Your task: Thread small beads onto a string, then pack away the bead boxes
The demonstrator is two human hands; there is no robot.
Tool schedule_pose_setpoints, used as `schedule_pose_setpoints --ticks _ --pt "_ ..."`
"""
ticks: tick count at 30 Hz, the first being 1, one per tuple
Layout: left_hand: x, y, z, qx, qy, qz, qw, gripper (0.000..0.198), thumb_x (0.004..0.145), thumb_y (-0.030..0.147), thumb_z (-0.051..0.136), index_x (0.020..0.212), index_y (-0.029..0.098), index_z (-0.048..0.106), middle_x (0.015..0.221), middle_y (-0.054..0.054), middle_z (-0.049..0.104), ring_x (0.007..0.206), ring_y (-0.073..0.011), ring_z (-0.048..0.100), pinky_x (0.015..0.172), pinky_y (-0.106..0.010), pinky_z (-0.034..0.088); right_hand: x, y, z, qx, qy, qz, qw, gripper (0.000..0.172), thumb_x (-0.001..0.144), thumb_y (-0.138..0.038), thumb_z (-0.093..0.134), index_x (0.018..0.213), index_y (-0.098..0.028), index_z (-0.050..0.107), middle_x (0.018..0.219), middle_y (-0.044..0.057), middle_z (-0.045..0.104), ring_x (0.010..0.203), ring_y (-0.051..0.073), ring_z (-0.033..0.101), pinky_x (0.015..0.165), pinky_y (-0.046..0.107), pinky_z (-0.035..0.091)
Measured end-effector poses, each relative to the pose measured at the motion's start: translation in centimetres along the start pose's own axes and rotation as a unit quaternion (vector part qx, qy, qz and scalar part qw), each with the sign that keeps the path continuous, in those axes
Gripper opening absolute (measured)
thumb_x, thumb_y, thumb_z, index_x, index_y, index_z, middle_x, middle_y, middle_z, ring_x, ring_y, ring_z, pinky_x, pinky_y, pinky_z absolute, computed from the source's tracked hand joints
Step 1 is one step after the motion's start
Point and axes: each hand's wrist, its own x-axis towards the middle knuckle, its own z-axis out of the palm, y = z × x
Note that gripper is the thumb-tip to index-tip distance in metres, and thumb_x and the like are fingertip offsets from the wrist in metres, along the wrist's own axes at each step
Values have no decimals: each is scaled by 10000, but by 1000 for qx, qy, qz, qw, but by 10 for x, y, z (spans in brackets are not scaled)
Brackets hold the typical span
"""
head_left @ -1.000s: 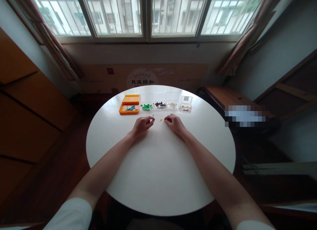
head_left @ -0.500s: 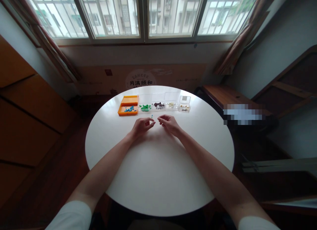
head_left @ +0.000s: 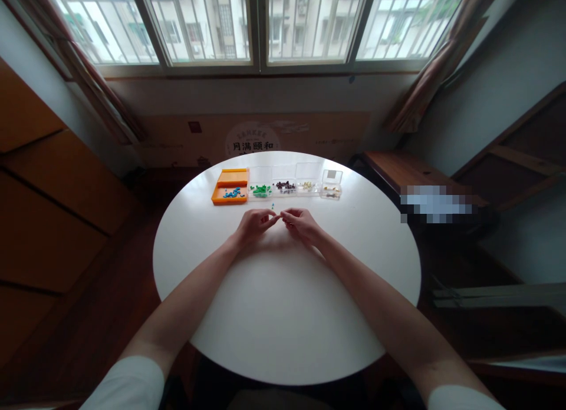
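Observation:
My left hand (head_left: 255,224) and my right hand (head_left: 300,223) rest on the round white table (head_left: 283,304), fingertips pinched and meeting at the middle. What the fingers pinch is too small to name. A tiny blue-green piece (head_left: 273,206) lies on the table just beyond the fingertips. Behind it stands a row of small boxes: an orange tray (head_left: 230,187) with blue pieces, then clear boxes with green pieces (head_left: 260,190), dark pieces (head_left: 285,188), pale pieces (head_left: 307,187), and a small clear box (head_left: 331,191) at the right end.
A wide window fills the far wall, with a printed cardboard panel (head_left: 252,140) below it. A wooden bench (head_left: 411,177) stands to the right of the table. Orange cabinets (head_left: 48,192) line the left side.
My right hand slid left until its fingertips met my left hand's. The small yellow piece that lay between the hands is no longer seen on the table.

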Motion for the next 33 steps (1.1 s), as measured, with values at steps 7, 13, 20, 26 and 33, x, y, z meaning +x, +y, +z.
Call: schedule_pose_setpoints --ticks 7,13,20,26,33 --pt "0 1 -1 6 -6 1 1000 353 842 455 500 825 164 699 539 16 563 478 -61 451 517 -181 334 -1 -1 1 -21 6 -3 1000 339 607 -438 722 703 -122 645 587 -12 528 489 61 418 463 227 286" --pt "0 3 -2 -1 -3 -8 1000 369 845 461 490 818 159 700 541 16 566 475 -59 446 513 -178 333 -1 -1 0 -13 -3 -10 1000 308 614 -399 725 722 -118 664 611 -2 546 518 64 441 488 224 319" --pt "0 4 -3 1 -5 -10 1000 377 849 462 483 817 155 700 547 15 565 483 -60 444 520 -180 336 1 1 -2 -17 -11 -20 1000 309 604 -394 736 747 -126 676 609 -4 547 527 71 451 498 229 329" --pt "0 3 -2 4 -7 -11 1000 358 851 444 488 830 156 699 554 15 570 486 -61 446 522 -180 331 3 3 -3 -18 -10 -21 1000 315 605 -408 728 736 -128 669 608 -1 555 537 78 463 518 235 350" --pt "0 3 -2 7 -12 -7 1000 354 854 447 485 817 164 695 554 20 564 489 -60 450 524 -179 325 3 4 -4 -13 -17 -20 1000 301 626 -394 718 760 -128 674 620 -2 560 540 73 473 520 229 351"
